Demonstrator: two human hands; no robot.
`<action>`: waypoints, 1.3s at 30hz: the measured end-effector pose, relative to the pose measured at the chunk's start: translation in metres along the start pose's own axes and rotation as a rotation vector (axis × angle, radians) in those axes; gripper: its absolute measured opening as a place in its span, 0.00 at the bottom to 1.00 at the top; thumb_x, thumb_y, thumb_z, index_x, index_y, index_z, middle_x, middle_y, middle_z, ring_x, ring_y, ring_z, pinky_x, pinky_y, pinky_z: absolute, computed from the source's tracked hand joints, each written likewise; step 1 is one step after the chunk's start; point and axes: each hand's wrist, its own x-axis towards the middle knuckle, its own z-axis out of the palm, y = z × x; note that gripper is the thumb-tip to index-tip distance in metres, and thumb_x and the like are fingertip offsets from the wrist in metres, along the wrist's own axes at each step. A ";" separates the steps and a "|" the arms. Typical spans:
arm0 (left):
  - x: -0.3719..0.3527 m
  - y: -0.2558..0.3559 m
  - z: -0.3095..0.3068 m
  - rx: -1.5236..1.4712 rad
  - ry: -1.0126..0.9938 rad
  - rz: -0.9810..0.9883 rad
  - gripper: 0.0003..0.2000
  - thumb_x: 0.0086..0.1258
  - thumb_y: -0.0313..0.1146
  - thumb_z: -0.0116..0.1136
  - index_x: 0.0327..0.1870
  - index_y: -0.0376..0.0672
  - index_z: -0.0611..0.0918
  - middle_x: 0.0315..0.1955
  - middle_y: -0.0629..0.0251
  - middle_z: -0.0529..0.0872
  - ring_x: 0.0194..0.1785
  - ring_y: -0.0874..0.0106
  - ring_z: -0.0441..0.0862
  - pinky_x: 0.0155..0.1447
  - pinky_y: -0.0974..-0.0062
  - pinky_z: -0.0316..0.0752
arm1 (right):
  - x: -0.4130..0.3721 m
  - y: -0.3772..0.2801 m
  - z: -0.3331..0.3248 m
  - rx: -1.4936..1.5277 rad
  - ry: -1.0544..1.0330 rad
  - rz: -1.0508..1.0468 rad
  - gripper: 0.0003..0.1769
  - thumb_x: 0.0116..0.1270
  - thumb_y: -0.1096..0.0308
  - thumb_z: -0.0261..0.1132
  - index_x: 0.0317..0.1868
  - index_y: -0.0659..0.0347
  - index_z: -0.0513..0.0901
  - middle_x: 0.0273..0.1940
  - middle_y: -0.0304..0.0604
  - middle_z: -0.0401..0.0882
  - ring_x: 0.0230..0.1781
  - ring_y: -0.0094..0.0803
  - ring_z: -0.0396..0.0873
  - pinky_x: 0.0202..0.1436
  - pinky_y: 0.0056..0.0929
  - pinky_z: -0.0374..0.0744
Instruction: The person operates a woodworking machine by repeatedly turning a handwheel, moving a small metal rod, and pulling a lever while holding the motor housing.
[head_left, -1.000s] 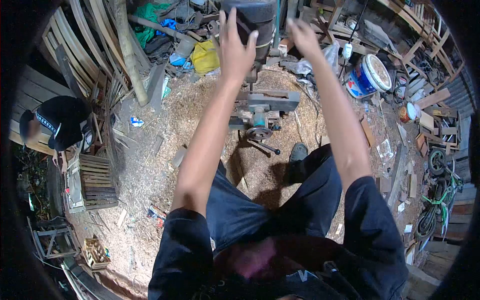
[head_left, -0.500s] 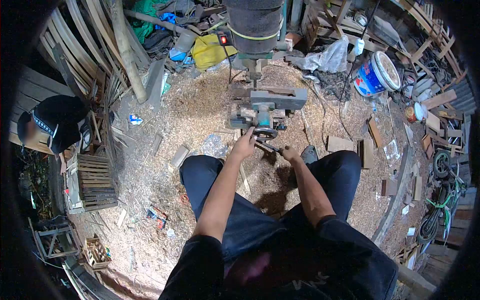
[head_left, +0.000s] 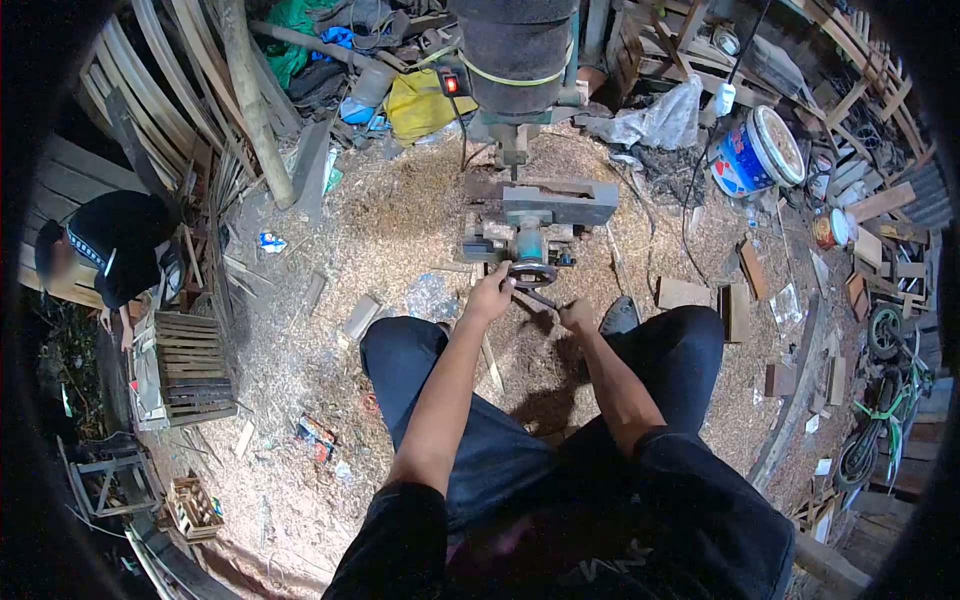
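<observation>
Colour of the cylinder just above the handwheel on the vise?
Teal cylinder, above the dark handwheel; shows best in the head view, centre.

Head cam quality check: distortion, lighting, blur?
Head view: strong fisheye, planks bowed at the left edge, black vignette in the corners; hard light on the sawdust floor mid-frame, a dark shadow between the legs; left hand by the handwheel and right hand closed on the crank handle look sharp; bottom edge is a blurred smear.

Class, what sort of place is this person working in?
Probably a woodworking workshop: sawdust lies all around, curved wooden slats lean at left, and the left hand grips the handwheel of a standing machine.
</observation>
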 end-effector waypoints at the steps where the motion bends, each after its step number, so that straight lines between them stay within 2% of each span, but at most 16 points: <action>1: 0.003 -0.007 0.007 0.011 0.070 0.049 0.24 0.73 0.43 0.54 0.69 0.50 0.74 0.49 0.41 0.84 0.54 0.46 0.82 0.59 0.57 0.76 | -0.001 -0.002 0.004 0.036 0.039 -0.003 0.18 0.59 0.54 0.71 0.34 0.64 0.90 0.26 0.53 0.86 0.27 0.38 0.86 0.37 0.37 0.83; 5: 0.014 -0.025 0.007 -0.052 0.060 0.129 0.23 0.72 0.40 0.55 0.68 0.50 0.74 0.51 0.43 0.84 0.56 0.47 0.81 0.60 0.59 0.76 | 0.006 0.011 -0.003 0.402 -0.141 -0.093 0.23 0.56 0.49 0.73 0.33 0.65 0.89 0.32 0.58 0.86 0.33 0.52 0.86 0.39 0.42 0.83; 8: 0.000 0.002 -0.007 0.050 0.010 -0.024 0.24 0.72 0.41 0.54 0.70 0.51 0.72 0.51 0.43 0.83 0.55 0.47 0.81 0.62 0.58 0.75 | -0.006 0.002 -0.022 0.136 -0.104 -0.021 0.22 0.57 0.49 0.72 0.34 0.64 0.90 0.32 0.58 0.86 0.33 0.51 0.86 0.39 0.42 0.82; 13: 0.012 -0.023 0.007 -0.054 0.036 0.096 0.26 0.71 0.43 0.57 0.68 0.46 0.74 0.50 0.42 0.84 0.54 0.48 0.83 0.59 0.57 0.76 | -0.008 -0.022 -0.054 0.076 -0.223 -0.246 0.20 0.57 0.55 0.67 0.31 0.68 0.87 0.34 0.63 0.84 0.37 0.57 0.84 0.44 0.48 0.81; 15: 0.024 -0.024 -0.004 -0.052 0.050 0.209 0.23 0.71 0.42 0.58 0.63 0.40 0.78 0.47 0.42 0.85 0.50 0.49 0.84 0.55 0.61 0.78 | -0.005 -0.033 -0.076 0.102 0.037 -0.231 0.20 0.58 0.55 0.67 0.34 0.68 0.86 0.36 0.65 0.84 0.38 0.58 0.84 0.45 0.48 0.81; 18: 0.021 0.048 -0.076 -0.152 0.179 0.145 0.18 0.73 0.40 0.57 0.58 0.40 0.82 0.46 0.47 0.87 0.45 0.54 0.87 0.49 0.64 0.79 | 0.041 -0.049 -0.113 0.336 0.269 -0.254 0.22 0.61 0.56 0.67 0.41 0.71 0.85 0.38 0.66 0.84 0.39 0.61 0.83 0.45 0.47 0.81; 20: 0.019 0.103 -0.121 -0.261 0.588 0.384 0.15 0.75 0.38 0.55 0.54 0.37 0.82 0.35 0.53 0.88 0.36 0.60 0.86 0.43 0.65 0.79 | 0.022 -0.101 -0.194 0.566 0.532 -0.423 0.15 0.66 0.60 0.64 0.36 0.66 0.86 0.33 0.58 0.86 0.36 0.47 0.86 0.42 0.41 0.79; 21: 0.019 0.132 -0.148 -0.338 0.659 0.411 0.15 0.75 0.38 0.56 0.53 0.35 0.81 0.34 0.55 0.86 0.37 0.62 0.85 0.45 0.65 0.78 | 0.037 -0.121 -0.222 0.674 0.631 -0.499 0.15 0.67 0.61 0.65 0.39 0.68 0.85 0.32 0.54 0.86 0.37 0.40 0.86 0.42 0.38 0.79; 22: 0.023 0.158 -0.173 -0.417 0.729 0.440 0.15 0.75 0.38 0.56 0.53 0.34 0.80 0.33 0.57 0.84 0.38 0.65 0.83 0.47 0.65 0.77 | 0.009 -0.156 -0.273 0.678 0.703 -0.550 0.17 0.66 0.60 0.66 0.44 0.69 0.85 0.36 0.55 0.87 0.37 0.45 0.86 0.45 0.36 0.81; 24: 0.047 0.195 -0.213 -0.341 1.061 0.773 0.20 0.72 0.39 0.61 0.55 0.32 0.76 0.41 0.54 0.80 0.47 0.61 0.80 0.56 0.64 0.73 | 0.041 -0.193 -0.327 0.758 0.799 -0.743 0.20 0.66 0.59 0.67 0.47 0.69 0.84 0.37 0.54 0.87 0.38 0.41 0.86 0.45 0.34 0.80; 26: 0.063 0.232 -0.250 -0.334 1.093 0.911 0.26 0.70 0.41 0.64 0.63 0.36 0.71 0.61 0.53 0.74 0.60 0.60 0.75 0.65 0.66 0.68 | 0.057 -0.236 -0.382 0.983 0.579 -0.647 0.23 0.67 0.56 0.68 0.49 0.69 0.83 0.38 0.53 0.87 0.40 0.40 0.85 0.47 0.34 0.80; 28: 0.073 0.270 -0.278 -0.107 1.214 1.096 0.30 0.68 0.42 0.66 0.65 0.37 0.69 0.64 0.52 0.71 0.65 0.58 0.71 0.69 0.63 0.64 | 0.065 -0.275 -0.425 0.916 0.647 -0.642 0.26 0.68 0.52 0.67 0.51 0.71 0.82 0.40 0.53 0.86 0.42 0.39 0.84 0.49 0.34 0.79; 29: 0.084 0.283 -0.284 -0.110 1.112 1.146 0.30 0.66 0.44 0.68 0.64 0.37 0.71 0.62 0.48 0.72 0.67 0.55 0.68 0.73 0.61 0.60 | 0.072 -0.288 -0.438 0.901 0.655 -0.743 0.33 0.68 0.45 0.66 0.50 0.74 0.82 0.44 0.56 0.86 0.47 0.42 0.84 0.53 0.35 0.78; 32: 0.098 0.293 -0.270 -0.054 1.171 1.082 0.27 0.64 0.47 0.69 0.55 0.38 0.75 0.59 0.46 0.73 0.66 0.49 0.67 0.72 0.55 0.60 | 0.148 -0.319 -0.473 0.844 0.384 -0.635 0.57 0.64 0.25 0.54 0.62 0.81 0.73 0.60 0.69 0.76 0.66 0.51 0.73 0.68 0.40 0.68; 35: 0.097 0.293 -0.273 -0.048 1.134 1.068 0.28 0.63 0.49 0.70 0.54 0.38 0.74 0.58 0.47 0.72 0.66 0.49 0.67 0.70 0.54 0.61 | 0.218 -0.354 -0.522 0.885 0.386 -0.649 0.55 0.63 0.23 0.51 0.59 0.76 0.78 0.57 0.66 0.78 0.63 0.49 0.74 0.65 0.41 0.71; 39: 0.098 0.288 -0.273 -0.026 1.109 1.066 0.28 0.63 0.50 0.70 0.54 0.39 0.74 0.58 0.47 0.72 0.65 0.49 0.67 0.69 0.54 0.61 | 0.150 -0.383 -0.572 1.031 0.357 -0.599 0.45 0.67 0.27 0.50 0.51 0.70 0.78 0.48 0.60 0.77 0.53 0.46 0.75 0.56 0.39 0.71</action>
